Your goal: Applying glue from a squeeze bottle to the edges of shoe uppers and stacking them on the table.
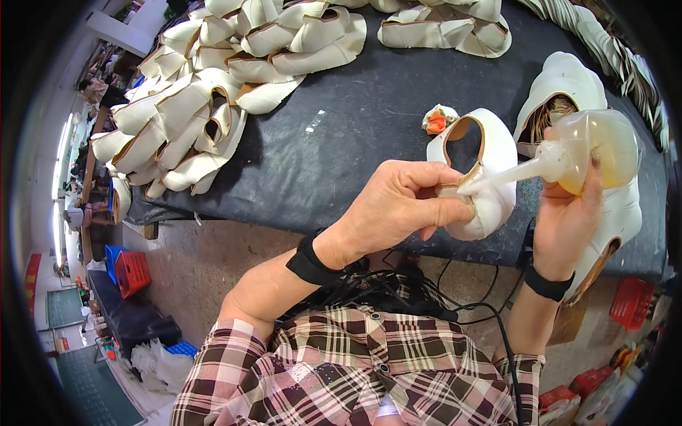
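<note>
- Working at a black-covered table (334, 142) above a brownish speckled floor (192, 255), with a red basket (133, 273) well off to the left and a red crate (631, 302) low on the right.
- Facing a large heap of white uppers (174, 110) on the table's left side, a smaller group (440, 32) at the far side and a long curving stack (604, 50) at the far right.
- Wearing a plaid shirt (334, 355) and a black band on each wrist, near loose black cables (490, 312) below the table's edge.
- Holding one white shoe upper (499, 145) in the left hand (398, 206), over the near part of the table.
- Pinching its edge narrowly between left thumb and fingers, just below the brown-lined opening.
- Gripping a clear squeeze bottle (604, 145) of yellowish liquid in the right hand (565, 224), fingers curving around its body.
- Pointing the whitish nozzle (511, 172) leftward at the pinched edge, just beside the left fingers; not being able to tell whether its tip is touching.
- Seeing a small white-and-orange crumpled thing (438, 121) beyond the upper, and more white pieces (621, 216) at right, partly hiding behind bottle and hand.
</note>
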The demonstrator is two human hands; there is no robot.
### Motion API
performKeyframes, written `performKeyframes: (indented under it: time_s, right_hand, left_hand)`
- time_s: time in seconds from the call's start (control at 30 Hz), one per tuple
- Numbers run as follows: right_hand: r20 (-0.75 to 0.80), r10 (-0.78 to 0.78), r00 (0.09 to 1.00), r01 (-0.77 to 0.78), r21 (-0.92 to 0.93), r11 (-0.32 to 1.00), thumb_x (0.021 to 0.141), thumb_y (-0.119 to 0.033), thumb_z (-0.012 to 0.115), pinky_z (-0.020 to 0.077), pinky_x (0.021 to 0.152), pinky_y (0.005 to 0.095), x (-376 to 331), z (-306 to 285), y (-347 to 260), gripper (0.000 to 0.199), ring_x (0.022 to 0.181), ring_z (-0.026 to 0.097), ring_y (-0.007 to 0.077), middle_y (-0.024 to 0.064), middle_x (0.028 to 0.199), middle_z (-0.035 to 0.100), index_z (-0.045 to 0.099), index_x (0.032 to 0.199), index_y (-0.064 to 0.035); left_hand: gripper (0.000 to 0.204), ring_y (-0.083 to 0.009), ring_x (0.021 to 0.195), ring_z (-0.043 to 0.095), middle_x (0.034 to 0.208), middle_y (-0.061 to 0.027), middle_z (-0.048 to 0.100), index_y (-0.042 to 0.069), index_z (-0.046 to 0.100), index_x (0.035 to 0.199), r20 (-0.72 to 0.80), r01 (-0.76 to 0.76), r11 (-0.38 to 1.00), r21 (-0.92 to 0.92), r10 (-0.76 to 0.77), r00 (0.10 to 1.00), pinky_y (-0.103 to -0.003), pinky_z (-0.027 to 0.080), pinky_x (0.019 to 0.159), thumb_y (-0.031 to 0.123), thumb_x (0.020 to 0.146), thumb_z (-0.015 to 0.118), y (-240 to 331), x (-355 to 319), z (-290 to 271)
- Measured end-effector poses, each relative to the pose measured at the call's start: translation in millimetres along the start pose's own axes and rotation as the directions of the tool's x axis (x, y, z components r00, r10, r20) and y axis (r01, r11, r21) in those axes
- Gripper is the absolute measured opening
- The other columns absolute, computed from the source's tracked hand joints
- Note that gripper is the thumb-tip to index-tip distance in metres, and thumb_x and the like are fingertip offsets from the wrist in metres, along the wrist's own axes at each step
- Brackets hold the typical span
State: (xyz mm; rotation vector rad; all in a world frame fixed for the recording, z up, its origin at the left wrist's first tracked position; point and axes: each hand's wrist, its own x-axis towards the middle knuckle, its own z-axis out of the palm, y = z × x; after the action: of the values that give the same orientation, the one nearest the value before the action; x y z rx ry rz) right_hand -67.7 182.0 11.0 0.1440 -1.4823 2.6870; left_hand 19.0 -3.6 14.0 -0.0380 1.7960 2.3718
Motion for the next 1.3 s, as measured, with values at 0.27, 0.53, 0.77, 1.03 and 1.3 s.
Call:
performKeyframes:
  time_s: [0.27, 0.53, 0.77, 1.03, 1.3]
  right_hand:
    - [-0.004, 0.001, 1.0, -0.001, 0.042, 0.999, 0.083, -0.023, 0.048, 0.0426, 0.086, 0.0355, 2.4, -5.3, 4.1, 0.045, 0.103, 0.048, 0.0294, 0.0164, 0.114, 0.045, 0.033, 0.119, -0.0013]
    - [-0.06, 0.028, 0.998, -0.028, -0.006, 1.0, 0.083, -0.023, 0.047, 0.0427, 0.085, 0.0356, -7.5, 5.4, 4.5, 0.044, 0.102, 0.048, 0.0296, 0.0158, 0.113, 0.046, 0.034, 0.119, -0.0009]
    - [-0.125, -0.021, 0.992, 0.015, -0.051, 0.999, 0.084, -0.024, 0.045, 0.0431, 0.084, 0.0354, 6.5, 1.5, -0.8, 0.043, 0.101, 0.049, 0.0292, 0.0171, 0.111, 0.047, 0.036, 0.117, 0.0016]
    - [-0.006, 0.164, 0.986, -0.163, 0.092, 0.982, 0.084, -0.025, 0.042, 0.0474, 0.072, 0.0333, 3.9, -5.1, 9.7, 0.039, 0.092, 0.054, 0.0254, 0.0141, 0.104, 0.052, 0.039, 0.114, 0.0001]
    - [-0.073, 0.45, 0.89, -0.385, 0.408, 0.828, 0.085, -0.033, 0.034, 0.0478, 0.059, 0.0321, 3.9, -51.0, 12.9, 0.041, 0.078, 0.057, 0.0252, 0.0152, 0.094, 0.053, 0.039, 0.11, -0.0017]
  left_hand:
    - [0.011, -0.0046, 0.046, 0.046, 0.069, -0.0027, 0.056, 0.0, 0.06, 0.082, 0.006, 0.013, 1.0, -0.004, -0.013, 1.0, -0.015, 0.036, 0.04, 0.002, 0.071, 0.061, -1.1, 3.3, -2.6]
    - [0.011, -0.0047, 0.047, 0.047, 0.069, -0.0028, 0.055, 0.0, 0.06, 0.082, 0.018, 0.027, 0.999, -0.036, -0.027, 0.999, -0.015, 0.036, 0.041, 0.002, 0.071, 0.061, -3.7, 3.4, -4.3]
    - [0.011, -0.0048, 0.047, 0.046, 0.069, -0.0029, 0.055, 0.0, 0.06, 0.082, 0.026, 0.018, 1.0, -0.003, -0.018, 0.999, -0.015, 0.036, 0.041, 0.001, 0.071, 0.062, -1.1, 12.2, -7.0]
    - [0.014, -0.0025, 0.045, 0.042, 0.057, 0.0014, 0.051, 0.001, 0.06, 0.086, 0.002, 0.127, 0.973, 0.192, -0.13, 0.992, -0.017, 0.033, 0.041, 0.008, 0.074, 0.058, 2.0, 20.9, -7.9]
    - [0.027, -0.0018, 0.047, 0.043, 0.067, 0.0003, 0.056, 0.0, 0.057, 0.097, 0.009, 0.206, 0.913, 0.351, -0.224, 0.975, -0.014, 0.032, 0.042, 0.003, 0.07, 0.063, 121.1, 14.0, -5.4]
